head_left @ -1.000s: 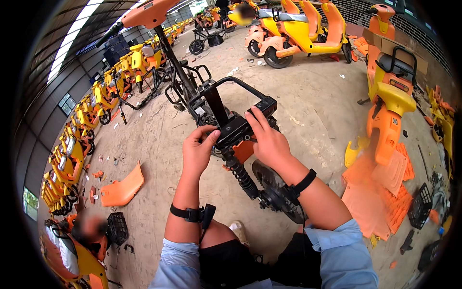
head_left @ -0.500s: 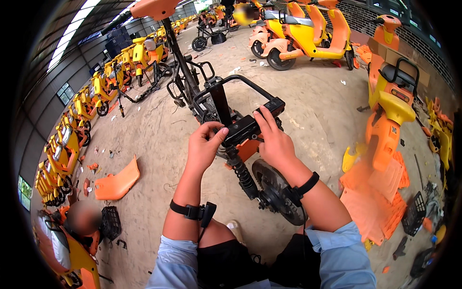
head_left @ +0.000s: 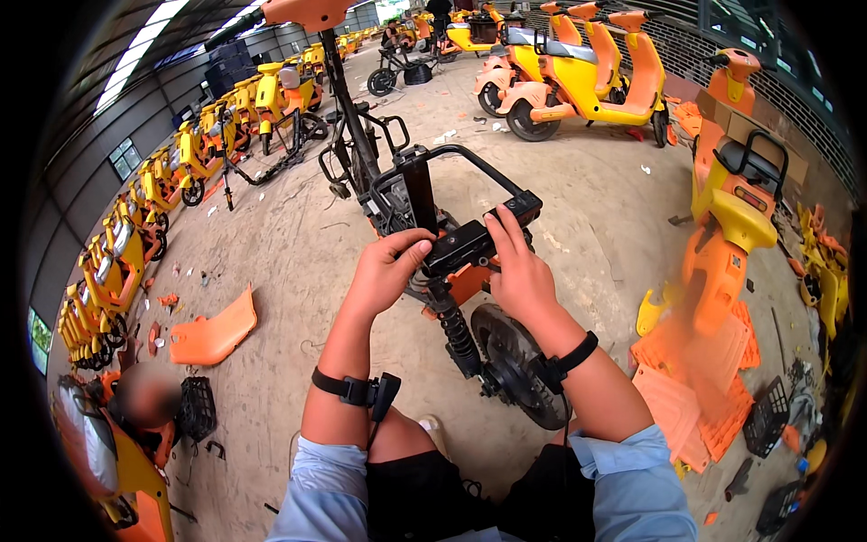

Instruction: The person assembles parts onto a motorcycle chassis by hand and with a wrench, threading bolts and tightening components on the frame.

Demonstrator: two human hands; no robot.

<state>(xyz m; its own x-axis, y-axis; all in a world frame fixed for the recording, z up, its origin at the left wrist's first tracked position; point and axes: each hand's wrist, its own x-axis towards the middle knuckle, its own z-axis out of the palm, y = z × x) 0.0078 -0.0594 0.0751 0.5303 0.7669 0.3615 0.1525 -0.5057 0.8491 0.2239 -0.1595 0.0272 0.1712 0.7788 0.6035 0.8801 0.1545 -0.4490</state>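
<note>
Before me stands a stripped scooter frame (head_left: 339, 99) with an orange handlebar cover (head_left: 302, 13). A black looped rail (head_left: 483, 167) rises behind the seat area, with a black box-like part (head_left: 459, 247) across its rear end. My left hand (head_left: 381, 275) pinches thumb and forefinger together at that part's left end; anything small between the fingertips is hidden. Stretched fingers of my right hand (head_left: 526, 287) lie on top of the part, nearer its right side. Below are a coil shock absorber (head_left: 459, 341) and the black rear wheel (head_left: 513, 357).
An orange curved panel (head_left: 215, 329) lies on the floor at left. Yellow-orange scooters (head_left: 578, 86) stand at the back, and a long row (head_left: 113, 280) lines the left. Orange panels (head_left: 668, 397) and a black basket (head_left: 768, 415) lie at right. A person (head_left: 149, 402) is low at left.
The whole view has shifted slightly. Both hands stay at the black part in nearly the same pose.
</note>
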